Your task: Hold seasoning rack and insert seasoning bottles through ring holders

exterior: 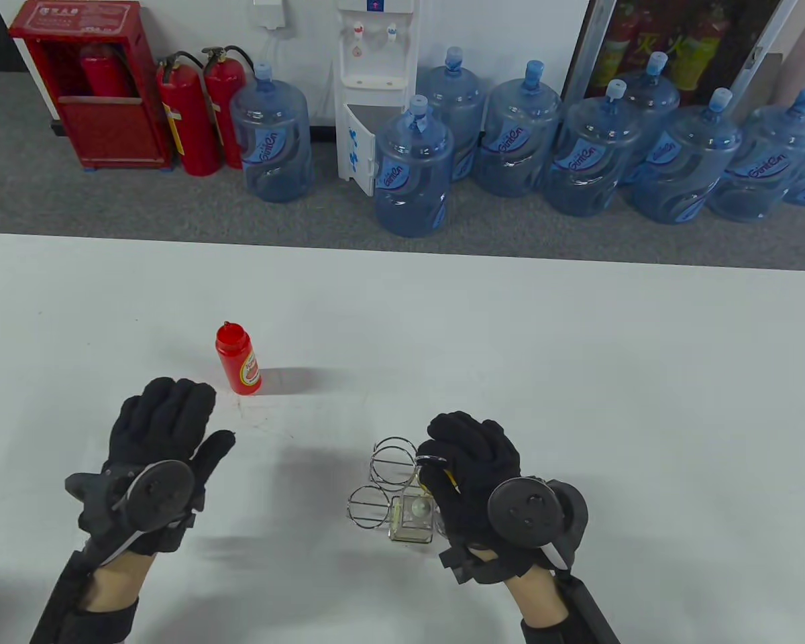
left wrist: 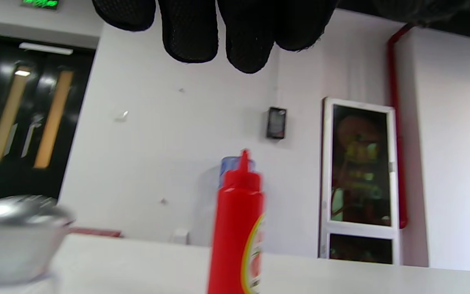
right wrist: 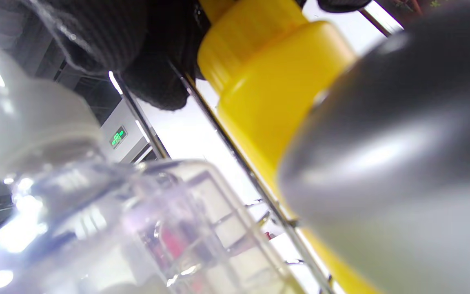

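Note:
A wire seasoning rack [exterior: 384,481] with ring holders stands on the white table [exterior: 577,376] in front of me. A clear square bottle [exterior: 412,518] sits in it. My right hand [exterior: 466,451] is curled over the rack's right side and grips the top of a yellow bottle [right wrist: 267,81], which stands against the rack's wires [right wrist: 235,155]; only a yellow sliver [exterior: 451,480] shows in the table view. A red squeeze bottle [exterior: 239,359] stands upright further back on the left. My left hand [exterior: 168,422] is open just short of it, fingers [left wrist: 194,32] spread, touching nothing. The red bottle [left wrist: 237,228] is close ahead in the left wrist view.
A blurred silver-lidded object [left wrist: 14,237] sits at the left edge of the left wrist view. Beyond the table's far edge stand water jugs [exterior: 412,168], a dispenser [exterior: 376,80] and fire extinguishers [exterior: 191,121] on the floor.

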`<action>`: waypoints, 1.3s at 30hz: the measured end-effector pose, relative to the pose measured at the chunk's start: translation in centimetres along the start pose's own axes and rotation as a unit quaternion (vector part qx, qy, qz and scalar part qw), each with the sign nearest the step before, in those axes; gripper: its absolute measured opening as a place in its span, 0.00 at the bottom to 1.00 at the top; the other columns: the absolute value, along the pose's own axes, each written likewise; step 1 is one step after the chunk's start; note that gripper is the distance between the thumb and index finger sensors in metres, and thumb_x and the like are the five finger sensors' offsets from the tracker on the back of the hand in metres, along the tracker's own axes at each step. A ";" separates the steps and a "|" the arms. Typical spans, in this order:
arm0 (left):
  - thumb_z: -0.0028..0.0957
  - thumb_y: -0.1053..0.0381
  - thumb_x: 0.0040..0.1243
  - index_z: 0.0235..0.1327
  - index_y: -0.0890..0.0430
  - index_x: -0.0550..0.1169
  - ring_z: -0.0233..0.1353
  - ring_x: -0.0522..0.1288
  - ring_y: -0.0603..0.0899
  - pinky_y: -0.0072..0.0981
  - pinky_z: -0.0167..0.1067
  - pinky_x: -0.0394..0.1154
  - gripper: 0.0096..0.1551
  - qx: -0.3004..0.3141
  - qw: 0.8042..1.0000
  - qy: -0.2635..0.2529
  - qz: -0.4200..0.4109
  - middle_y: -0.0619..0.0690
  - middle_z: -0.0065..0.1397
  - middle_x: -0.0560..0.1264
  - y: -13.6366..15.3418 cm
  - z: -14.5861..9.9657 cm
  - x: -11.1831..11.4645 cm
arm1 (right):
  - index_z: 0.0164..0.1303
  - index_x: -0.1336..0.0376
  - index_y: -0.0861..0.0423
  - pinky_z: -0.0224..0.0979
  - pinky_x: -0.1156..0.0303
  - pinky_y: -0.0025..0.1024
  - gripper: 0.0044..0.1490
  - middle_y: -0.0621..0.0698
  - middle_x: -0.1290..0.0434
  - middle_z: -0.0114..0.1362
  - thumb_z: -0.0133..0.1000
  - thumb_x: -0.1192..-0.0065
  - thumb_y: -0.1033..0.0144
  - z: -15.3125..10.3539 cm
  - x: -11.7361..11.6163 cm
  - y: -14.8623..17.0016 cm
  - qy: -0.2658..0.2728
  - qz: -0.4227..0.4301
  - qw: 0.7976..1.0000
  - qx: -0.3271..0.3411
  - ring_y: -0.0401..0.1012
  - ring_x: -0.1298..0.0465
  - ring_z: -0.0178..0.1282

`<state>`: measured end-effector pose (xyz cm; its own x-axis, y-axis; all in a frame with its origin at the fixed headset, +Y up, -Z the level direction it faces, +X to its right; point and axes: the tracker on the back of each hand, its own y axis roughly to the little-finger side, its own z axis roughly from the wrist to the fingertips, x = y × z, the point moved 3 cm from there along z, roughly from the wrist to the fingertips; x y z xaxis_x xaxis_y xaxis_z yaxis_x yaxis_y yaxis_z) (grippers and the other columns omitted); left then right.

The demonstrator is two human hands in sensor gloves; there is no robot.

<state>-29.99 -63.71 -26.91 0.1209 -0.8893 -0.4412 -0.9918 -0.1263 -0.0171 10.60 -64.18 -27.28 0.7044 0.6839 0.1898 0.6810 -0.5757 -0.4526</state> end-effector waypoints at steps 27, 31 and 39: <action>0.45 0.31 0.50 0.71 0.35 0.50 0.85 0.58 0.63 0.61 0.79 0.53 0.42 -0.232 0.953 0.194 -0.026 0.37 0.78 0.60 11.1 0.5 9.9 | 0.53 0.27 0.45 0.81 0.52 0.58 0.28 0.42 0.37 0.76 0.45 0.40 0.47 -0.6 -0.3 -0.7 -0.005 -0.001 1.000 0.018 0.46 0.36 0.79; 0.45 0.33 0.53 0.71 0.40 0.54 0.78 0.71 0.56 0.56 0.75 0.64 0.42 -0.216 0.960 0.178 -0.019 0.37 0.72 0.68 10.2 0.7 9.5 | 0.53 0.27 0.45 0.81 0.52 0.58 0.28 0.42 0.37 0.76 0.45 0.40 0.47 -0.6 -0.3 -0.7 -0.005 -0.001 1.000 0.019 0.46 0.36 0.79; 0.44 0.33 0.54 0.71 0.44 0.57 0.73 0.76 0.55 0.55 0.71 0.69 0.42 -0.089 0.994 0.047 -0.040 0.39 0.68 0.72 3.3 0.9 3.8 | 0.53 0.27 0.45 0.81 0.52 0.58 0.28 0.42 0.37 0.76 0.45 0.40 0.47 -0.7 -0.3 -0.9 -0.003 0.000 1.000 0.023 0.46 0.36 0.79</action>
<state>-32.88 -67.15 -29.42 0.2111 -0.9089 -0.3595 -0.9569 -0.2672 0.1139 9.88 -64.19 -26.36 0.7023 0.6876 0.1843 0.6714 -0.5537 -0.4926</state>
